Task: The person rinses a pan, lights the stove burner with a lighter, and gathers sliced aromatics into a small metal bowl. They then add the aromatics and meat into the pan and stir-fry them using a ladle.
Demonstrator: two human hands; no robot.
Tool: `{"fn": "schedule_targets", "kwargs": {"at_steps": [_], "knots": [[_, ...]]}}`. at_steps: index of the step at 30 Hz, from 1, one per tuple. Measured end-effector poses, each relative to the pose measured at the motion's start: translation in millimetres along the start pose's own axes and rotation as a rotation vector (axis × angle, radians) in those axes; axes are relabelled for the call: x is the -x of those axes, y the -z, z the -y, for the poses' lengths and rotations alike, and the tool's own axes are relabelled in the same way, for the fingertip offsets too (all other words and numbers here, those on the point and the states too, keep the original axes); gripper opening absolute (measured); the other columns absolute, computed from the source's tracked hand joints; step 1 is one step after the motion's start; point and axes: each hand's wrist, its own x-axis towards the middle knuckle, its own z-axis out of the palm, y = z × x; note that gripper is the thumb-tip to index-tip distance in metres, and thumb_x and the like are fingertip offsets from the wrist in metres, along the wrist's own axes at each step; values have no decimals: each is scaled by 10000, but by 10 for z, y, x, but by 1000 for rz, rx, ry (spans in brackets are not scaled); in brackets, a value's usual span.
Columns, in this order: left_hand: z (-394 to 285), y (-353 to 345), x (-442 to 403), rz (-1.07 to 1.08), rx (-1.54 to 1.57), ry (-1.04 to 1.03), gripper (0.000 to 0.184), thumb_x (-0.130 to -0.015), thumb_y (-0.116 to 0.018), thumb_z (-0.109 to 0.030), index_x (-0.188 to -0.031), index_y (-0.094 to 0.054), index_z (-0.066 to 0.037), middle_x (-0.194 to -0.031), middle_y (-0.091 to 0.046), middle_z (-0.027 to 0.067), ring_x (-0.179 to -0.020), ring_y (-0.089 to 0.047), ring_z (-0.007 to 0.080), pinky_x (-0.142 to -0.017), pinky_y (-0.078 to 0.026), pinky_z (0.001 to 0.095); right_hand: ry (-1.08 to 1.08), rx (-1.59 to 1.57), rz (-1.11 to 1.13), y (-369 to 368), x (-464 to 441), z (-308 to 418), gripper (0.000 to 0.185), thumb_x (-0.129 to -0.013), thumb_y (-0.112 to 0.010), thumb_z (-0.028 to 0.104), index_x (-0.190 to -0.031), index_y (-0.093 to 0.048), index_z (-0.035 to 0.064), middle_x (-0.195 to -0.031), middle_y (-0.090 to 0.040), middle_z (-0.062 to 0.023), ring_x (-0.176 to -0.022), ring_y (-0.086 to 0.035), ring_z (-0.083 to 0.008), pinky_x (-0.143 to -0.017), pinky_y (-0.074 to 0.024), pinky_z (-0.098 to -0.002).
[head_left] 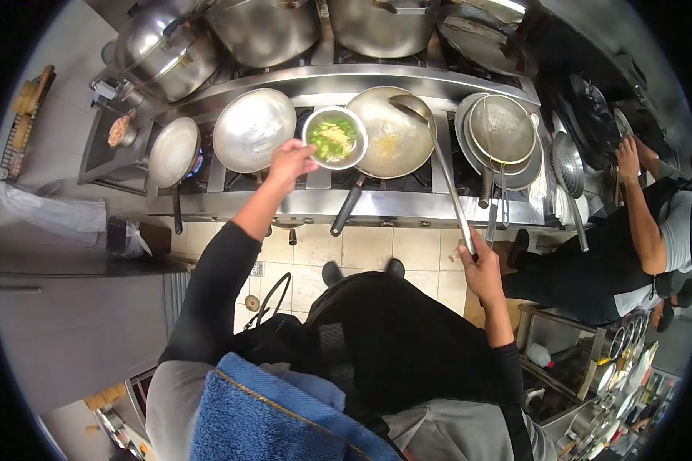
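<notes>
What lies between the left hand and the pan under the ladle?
The bowl of greens: in the head view, the left hand grips its rim and its opposite side overlaps the pan.

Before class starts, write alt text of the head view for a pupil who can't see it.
The left hand holds a metal bowl of green and yellow food near a pan on a stove; the right hand holds a ladle, its scoop over that pan.

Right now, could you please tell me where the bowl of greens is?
In the head view, the bowl of greens is in the left hand, just left of centre, overlapping the left edge of the pan under the ladle.
</notes>
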Motion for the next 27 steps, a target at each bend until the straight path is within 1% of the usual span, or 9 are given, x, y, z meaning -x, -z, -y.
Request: {"fn": "schedule_targets", "kwargs": {"at_steps": [3,6,8,10,13,15,19,24,27], "knots": [[-77,-325,-283,14,-121,-15,197,-867,-686,-71,-803,-503,-106,-761,-599,17,-583,-609,129,-544,-565,262,-39,0,-29,73,63,43,402,-919,-632,171,-1287,-556,30,-840,-651,-216,-627,-587,-270,-646,-498,-350],[-47,-555,-606,19,-409,-229,223,-843,-700,-74,-744,-502,-98,-701,-593,16,-614,-625,117,-529,-539,268,-77,-47,-13,177,112,25,391,-925,-626,174,-1280,-560,24,-879,-658,-230,-681,-633,-280,-672,-506,-358],[-99,-866,-548,-136,-1082,-682,144,-799,-668,-123,-763,-561,-34,-674,-637,183,-664,-659,339,-638,-524,430,-107,-28,-11,197,143,28,390,-927,-624,177,-1280,-561,23,-905,-662,-236,-725,-652,-303,-694,-511,-360],[-44,-1096,-623,-150,-1248,-749,101,-810,-603,-132,-805,-589,-32,-777,-647,222,-739,-631,431,-701,-515,487,-134,-5,-3,245,172,45,388,-930,-623,180,-1279,-563,22,-930,-666,-242,-770,-671,-326,-716,-515,-362],[20,-1234,-683,-141,-1315,-783,93,-827,-555,-126,-808,-599,-47,-810,-657,219,-769,-645,417,-707,-512,506,-212,59,54,269,201,13,389,-925,-629,174,-1276,-567,19,-1002,-662,-261,-889,-676,-377,-769,-519,-370],[-11,-1236,-687,-128,-1345,-795,89,-827,-552,-122,-815,-601,-49,-818,-658,216,-773,-644,414,-708,-515,504,-8,53,-55,250,235,-65,384,-915,-637,153,-1265,-574,8,-1024,-649,-279,-948,-656,-406,-796,-521,-380],[-204,-1191,-560,-83,-1359,-904,98,-824,-526,-110,-861,-604,-64,-885,-668,172,-781,-647,398,-704,-522,503,-174,11,58,394,262,86,378,-904,-642,132,-1253,-582,-2,-1052,-639,-285,-994,-643,-407,-816,-520,-395],[-257,-1174,-463,-94,-1377,-892,202,-826,-530,-109,-1012,-608,-106,-952,-672,143,-761,-653,396,-670,-526,506,3,108,-5,413,243,72,372,-887,-651,110,-1235,-595,-7,-1060,-642,-271,-988,-640,-405,-814,-521,-394],[88,-1188,-557,69,-1519,-963,200,-858,-462,-96,-1006,-594,-74,-1183,-640,149,-801,-670,397,-718,-556,484,3,125,42,459,126,201,378,-872,-659,96,-1229,-597,-12,-1062,-643,-268,-979,-642,-404,-813,-521,-394]]}}
